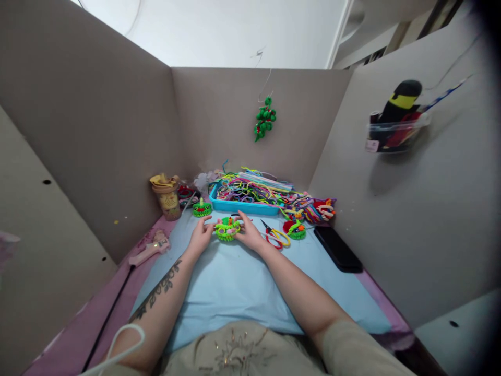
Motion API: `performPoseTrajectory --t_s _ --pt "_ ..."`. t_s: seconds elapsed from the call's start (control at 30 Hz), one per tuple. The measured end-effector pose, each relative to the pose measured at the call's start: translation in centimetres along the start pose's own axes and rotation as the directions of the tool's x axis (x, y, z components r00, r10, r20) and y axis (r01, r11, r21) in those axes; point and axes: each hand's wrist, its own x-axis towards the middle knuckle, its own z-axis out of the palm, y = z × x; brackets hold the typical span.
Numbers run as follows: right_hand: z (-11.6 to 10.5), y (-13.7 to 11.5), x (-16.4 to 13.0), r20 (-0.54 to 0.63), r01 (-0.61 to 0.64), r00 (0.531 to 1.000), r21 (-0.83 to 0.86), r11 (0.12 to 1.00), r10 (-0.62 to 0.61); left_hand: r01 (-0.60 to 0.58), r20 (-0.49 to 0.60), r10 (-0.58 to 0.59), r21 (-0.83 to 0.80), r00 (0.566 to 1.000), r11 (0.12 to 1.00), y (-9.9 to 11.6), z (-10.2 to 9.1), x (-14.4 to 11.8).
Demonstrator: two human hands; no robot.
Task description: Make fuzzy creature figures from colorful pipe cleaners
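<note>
A: Between both hands, mid-mat toward the far edge: green fuzzy ornament (227, 229). Left hand (200, 236) and right hand (250, 234) each pinch a side, fingers closed on it.

B: Handling?

A: Looks light, soft, springy; loops probably crush or snag. Grip the outer ring, gently.

B: Around it?

A: Scissors (275, 236) just right of it, blue tray (238, 207) behind, phone (338, 249) by the mat's right edge.
</note>
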Motion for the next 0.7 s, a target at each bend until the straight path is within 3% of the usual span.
performPoseTrajectory --t_s 0.1,0.2,0.37,0.57,0.7 --pt "0.2 -0.1 0.4 -0.140 -0.059 0.985 0.262 0.963 0.098 0.001 -0.002 -0.001 -0.166 1.000 0.986 -0.1 0.1 0.2" --pt "0.3 -0.3 0.5 -0.143 -0.137 0.961 0.497 0.857 0.237 0.075 0.020 -0.072 -0.282 0.997 0.957 -0.3 0.3 0.2" --pt "0.4 -1.0 0.0 0.103 -0.329 0.926 0.690 0.644 0.362 0.193 0.056 -0.187 -0.410 0.981 0.891 0.0 0.3 0.1" --pt "0.6 -1.7 -0.4 0.358 -0.430 0.902 0.681 0.593 0.243 0.257 0.036 -0.268 -0.431 0.963 0.865 0.8 0.3 -0.1" --pt "0.9 -1.4 -0.5 0.402 -0.465 0.883 0.677 0.570 0.243 0.293 0.067 -0.299 -0.482 0.952 0.826 1.6 0.0 -0.2"
